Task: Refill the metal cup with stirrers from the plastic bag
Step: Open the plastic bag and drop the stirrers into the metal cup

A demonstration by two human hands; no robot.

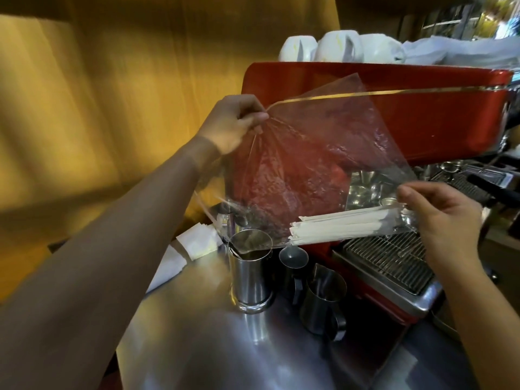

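A clear plastic bag [315, 153] hangs spread in the air in front of the red espresso machine. My left hand [230, 122] pinches its upper left edge. My right hand [444, 218] grips its lower right corner. A bundle of white paper-wrapped stirrers [346, 225] lies along the bag's bottom, its left end just above and right of the tall metal cup [250, 274]. The cup stands upright on the steel counter below the bag, with one thin stick inside it.
Two steel milk pitchers [323, 299] [294, 266] stand right of the cup. The red espresso machine [422, 114] with its drip grate [391, 260] fills the right side, white cups [337, 46] on top. White folded napkins [194, 243] lie left of the cup. A yellow wall is at left.
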